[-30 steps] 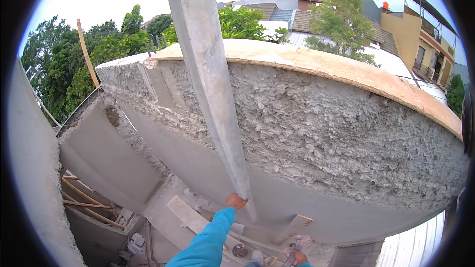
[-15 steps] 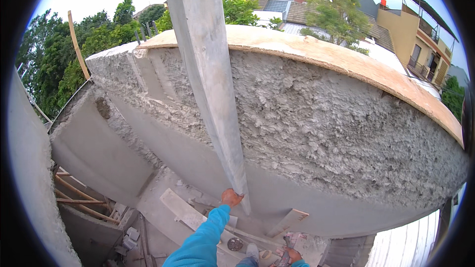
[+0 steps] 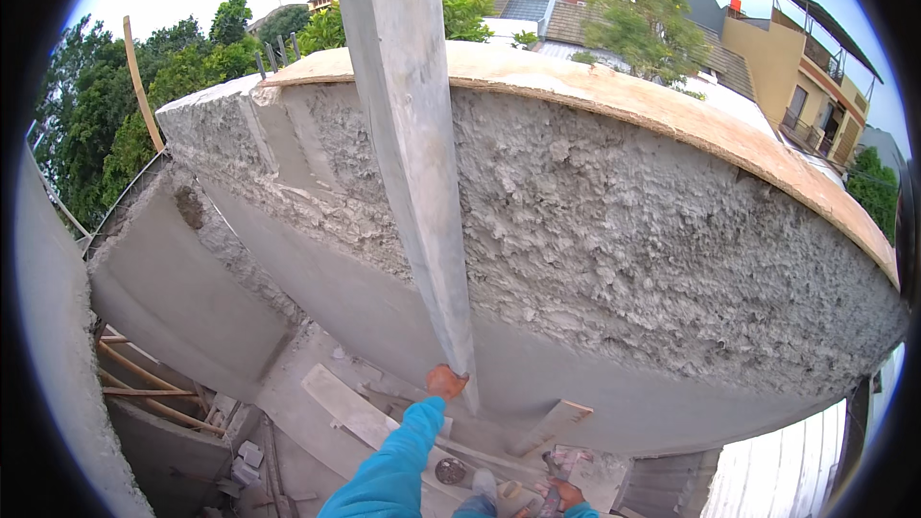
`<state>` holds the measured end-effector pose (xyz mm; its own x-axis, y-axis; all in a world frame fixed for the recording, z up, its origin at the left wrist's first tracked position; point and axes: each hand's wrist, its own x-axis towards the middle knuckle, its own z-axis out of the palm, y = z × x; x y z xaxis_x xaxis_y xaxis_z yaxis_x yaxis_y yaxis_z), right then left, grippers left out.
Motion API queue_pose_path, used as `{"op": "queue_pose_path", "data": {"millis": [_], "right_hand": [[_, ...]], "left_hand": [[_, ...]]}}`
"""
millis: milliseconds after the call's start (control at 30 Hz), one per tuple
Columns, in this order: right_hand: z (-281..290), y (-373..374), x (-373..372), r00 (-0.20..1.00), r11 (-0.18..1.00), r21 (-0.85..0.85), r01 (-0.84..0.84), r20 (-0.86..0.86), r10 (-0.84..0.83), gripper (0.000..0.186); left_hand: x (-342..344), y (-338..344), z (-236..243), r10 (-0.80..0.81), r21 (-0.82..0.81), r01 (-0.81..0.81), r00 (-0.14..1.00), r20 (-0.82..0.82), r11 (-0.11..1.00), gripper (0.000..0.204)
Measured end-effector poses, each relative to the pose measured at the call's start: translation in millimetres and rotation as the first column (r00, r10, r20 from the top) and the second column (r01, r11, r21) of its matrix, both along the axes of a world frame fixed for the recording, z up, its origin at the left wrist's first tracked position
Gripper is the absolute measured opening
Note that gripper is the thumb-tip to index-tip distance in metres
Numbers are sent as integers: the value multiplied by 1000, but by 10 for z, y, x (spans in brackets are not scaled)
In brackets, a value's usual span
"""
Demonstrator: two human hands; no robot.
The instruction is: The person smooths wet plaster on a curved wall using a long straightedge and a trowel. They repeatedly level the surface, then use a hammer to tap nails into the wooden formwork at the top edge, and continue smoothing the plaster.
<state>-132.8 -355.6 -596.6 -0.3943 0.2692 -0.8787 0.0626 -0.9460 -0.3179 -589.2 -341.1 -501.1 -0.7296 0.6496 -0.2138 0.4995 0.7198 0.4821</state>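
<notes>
My left hand (image 3: 445, 382), in a blue sleeve (image 3: 384, 465), is closed round the lower part of a long grey straightedge bar (image 3: 422, 163). The bar rises past the top of the picture, in front of a rough mortar-covered wall (image 3: 614, 240). Smooth grey plaster (image 3: 547, 384) runs along the wall's lower part. Down at the bottom edge, my right hand (image 3: 568, 495) has its fingers curled round something small and dark that I cannot make out. A pinkish, mortar-smeared thing (image 3: 576, 465) lies beside it.
Plywood (image 3: 614, 77) caps the wall. Below are a leaning board (image 3: 552, 427), a long pale plank (image 3: 350, 408), a round dark container (image 3: 450, 471) and my foot (image 3: 484, 486). At lower left, an opening shows wooden poles (image 3: 144, 391). White corrugated roofing (image 3: 777, 465) is at lower right.
The bar's upper part has shifted slightly right against the wall, while its lower end stays about where it was. The whole view has moved a little. Both hands keep their grip.
</notes>
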Motion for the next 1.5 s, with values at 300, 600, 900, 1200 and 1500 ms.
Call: {"op": "queue_pose_path", "data": {"millis": [300,600,900,1200,1500], "right_hand": [[8,-16,40,999,999,3,-33,8,33,37],[-37,17,18,998,998,5,-65,0,65,36],[-5,-39,67,974,972,106,-208,116,196,34],[-12,-156,-70,989,995,-18,-97,108,99,29],[-675,-313,287,938,939,151,-310,206,277,33]], "left_hand": [[-143,-55,97,28,80,-23,997,-66,996,58],[-235,-79,220,-16,17,18,994,-106,1000,55],[66,-59,-248,25,54,-23,999,-29,998,49],[-16,-81,-204,33,99,-33,999,-3,995,54],[-7,-73,154,14,159,2,994,-104,987,53]]}}
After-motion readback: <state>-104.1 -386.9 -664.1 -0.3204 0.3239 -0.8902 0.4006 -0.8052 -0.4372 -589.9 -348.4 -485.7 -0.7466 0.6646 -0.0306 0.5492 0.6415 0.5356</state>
